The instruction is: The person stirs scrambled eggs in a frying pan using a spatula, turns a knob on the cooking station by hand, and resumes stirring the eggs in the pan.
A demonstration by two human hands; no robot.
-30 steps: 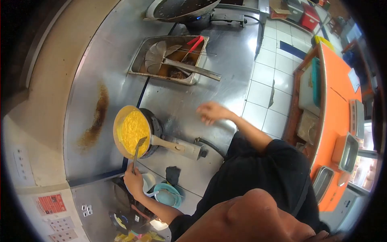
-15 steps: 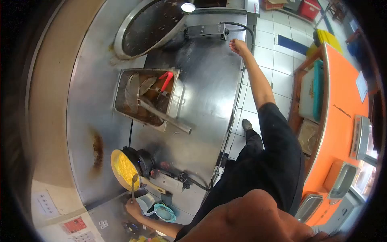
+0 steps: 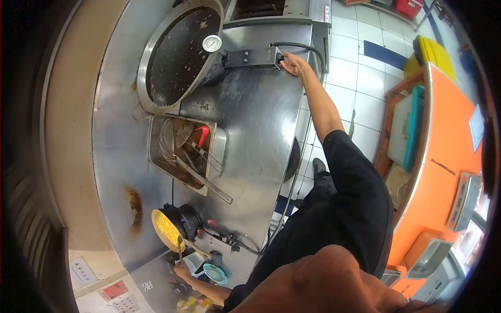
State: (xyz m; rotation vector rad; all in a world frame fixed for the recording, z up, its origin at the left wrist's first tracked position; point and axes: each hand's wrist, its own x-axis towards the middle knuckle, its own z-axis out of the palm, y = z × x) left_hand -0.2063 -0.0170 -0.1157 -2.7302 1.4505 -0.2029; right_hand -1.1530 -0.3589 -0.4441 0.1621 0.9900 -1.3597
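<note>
Evidently, your left grip (image 3: pixel 182 269) clasps the spatula (image 3: pixel 180 244) so it reaches the yellow food (image 3: pixel 167 229); your right grip (image 3: pixel 293 64) pinches the burner knob (image 3: pixel 281 57).

Left grip (image 3: pixel 182 269) holds spatula (image 3: pixel 180 245) — right grip (image 3: pixel 294 64) at knob (image 3: pixel 282 59).

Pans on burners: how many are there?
2: the large wok, near the right hand, and the small pan of yellow food, near the left hand. More may be hidden.

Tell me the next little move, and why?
Probably a small turn of the knob: the right hand is at it, on the metal box leading to the big wok, while the left hand holds the spatula in the pan of yellow food.
</note>
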